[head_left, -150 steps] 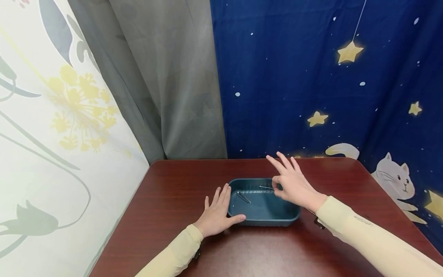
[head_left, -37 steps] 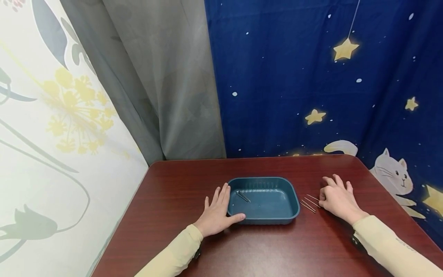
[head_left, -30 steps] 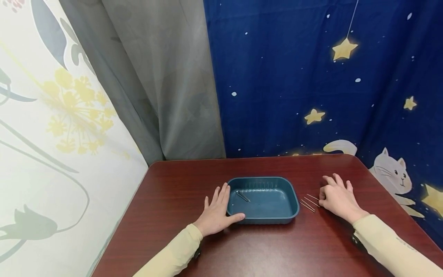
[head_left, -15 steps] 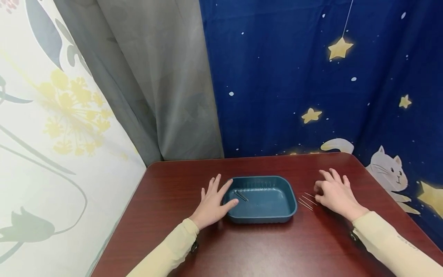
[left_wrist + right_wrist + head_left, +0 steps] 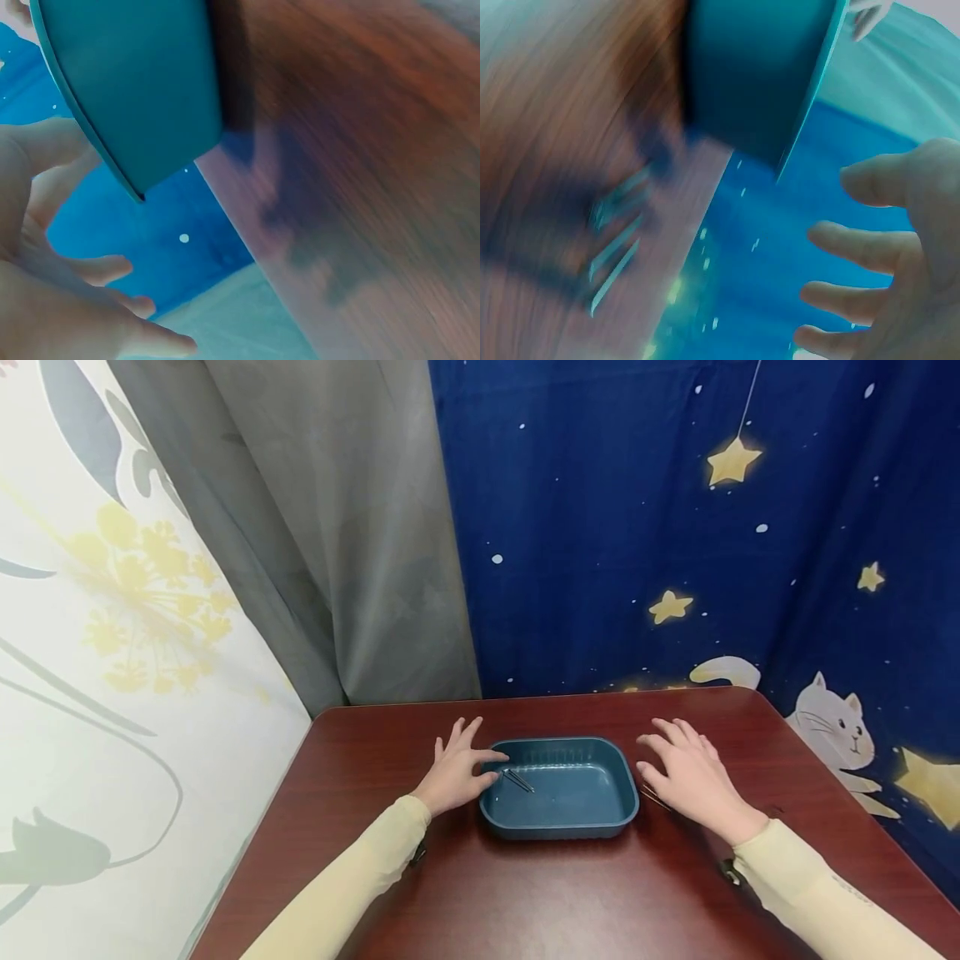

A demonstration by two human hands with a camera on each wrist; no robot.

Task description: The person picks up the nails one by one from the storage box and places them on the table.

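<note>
Inside the blue-green plastic tray (image 5: 558,828), a couple of thin, nail-like metal pieces (image 5: 519,781) lie near the left end. My left hand (image 5: 456,777) is at the tray's left rim, thumb and index finger reaching over it, other fingers spread. At the right rim my right hand (image 5: 693,777) hovers with loosely bent fingers and holds nothing. Beneath it, three similar thin metal pieces (image 5: 615,247) lie side by side on the table, blurred in the right wrist view and mostly hidden by the hand in the head view.
The dark red wooden table (image 5: 525,902) reaches back to a grey curtain (image 5: 375,568) and a blue starry curtain (image 5: 585,527). A pale floral-patterned panel (image 5: 135,760) runs along the left side.
Earlier my right hand pinched a thin metal piece over the tray; later such pieces lie on the table. It has since opened and moved left; my left hand lifted and shifted along the rim.
</note>
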